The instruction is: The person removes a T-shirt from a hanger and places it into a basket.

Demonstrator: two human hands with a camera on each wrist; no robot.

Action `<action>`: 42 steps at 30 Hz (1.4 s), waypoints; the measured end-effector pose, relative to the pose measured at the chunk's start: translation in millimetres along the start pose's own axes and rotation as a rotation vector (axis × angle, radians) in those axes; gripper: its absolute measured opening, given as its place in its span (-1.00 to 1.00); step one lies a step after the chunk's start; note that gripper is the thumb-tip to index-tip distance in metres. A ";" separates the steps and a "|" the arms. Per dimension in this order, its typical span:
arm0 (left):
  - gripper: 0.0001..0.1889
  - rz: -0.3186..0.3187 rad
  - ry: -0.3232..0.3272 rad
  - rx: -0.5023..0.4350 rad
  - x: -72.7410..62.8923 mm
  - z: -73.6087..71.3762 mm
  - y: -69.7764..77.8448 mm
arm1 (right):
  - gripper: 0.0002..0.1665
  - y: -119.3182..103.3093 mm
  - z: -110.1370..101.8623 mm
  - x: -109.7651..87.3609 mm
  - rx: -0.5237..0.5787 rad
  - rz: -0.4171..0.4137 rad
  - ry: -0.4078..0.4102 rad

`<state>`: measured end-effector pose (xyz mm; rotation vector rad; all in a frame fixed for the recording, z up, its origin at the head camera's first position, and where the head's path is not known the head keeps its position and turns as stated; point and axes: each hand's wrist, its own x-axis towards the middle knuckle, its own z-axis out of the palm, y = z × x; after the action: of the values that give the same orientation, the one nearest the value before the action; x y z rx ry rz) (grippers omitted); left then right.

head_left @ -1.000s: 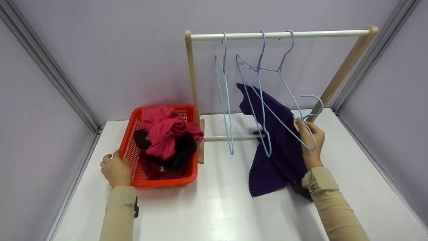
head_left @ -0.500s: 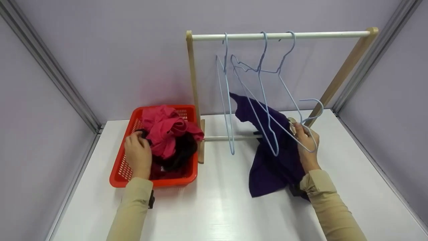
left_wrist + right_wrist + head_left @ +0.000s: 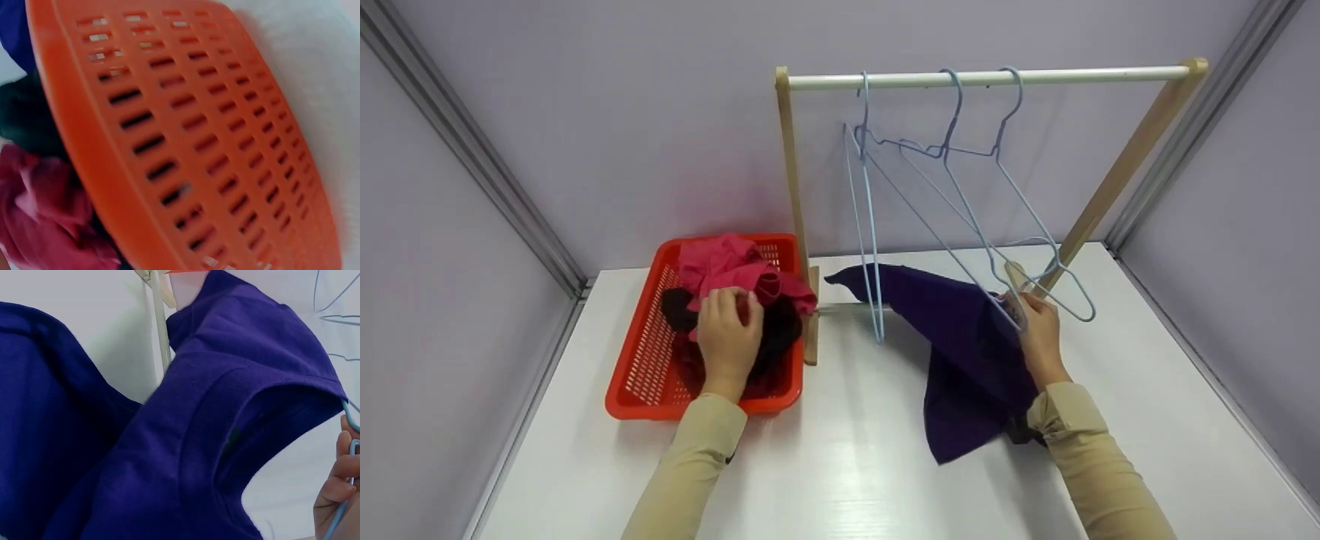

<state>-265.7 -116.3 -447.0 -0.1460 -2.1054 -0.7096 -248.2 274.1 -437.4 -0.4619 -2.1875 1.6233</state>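
Observation:
My right hand (image 3: 1041,337) grips a light-blue wire hanger (image 3: 337,518) at the right of the rack. A dark purple shirt (image 3: 971,345) hangs from that hanger; one part stretches left behind the hanging hangers and the rest droops toward the table. Its curved ribbed neckline fills the right wrist view. My left hand (image 3: 730,337) hovers over the red basket (image 3: 634,367), fingers loosely bent above a pink garment (image 3: 720,262) and black cloth (image 3: 784,330). Nothing shows in its fingers. The left wrist view shows the basket's slotted side, blurred.
A clothes rack with a white rail (image 3: 1095,76) and wooden posts stands at the back. Several blue hangers hang from it, including one at its left (image 3: 872,247). Those on the right overlap my right hand's work. Walls enclose the white table (image 3: 840,480) at the back and sides.
My left hand has moved right from the basket's left rim to over the clothes. My right hand has shifted slightly down and left; the shirt's far end has swung left and lower. The right hangers have turned.

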 end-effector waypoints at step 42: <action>-0.80 -0.113 -0.605 -0.232 -12.9 63.7 81.9 | -0.75 7.1 11.4 -7.5 0.053 0.098 -0.494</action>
<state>-274.7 -12.1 -450.0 -0.4155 -2.6086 -1.0793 -246.9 263.0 -448.1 -0.1624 -2.4863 2.0144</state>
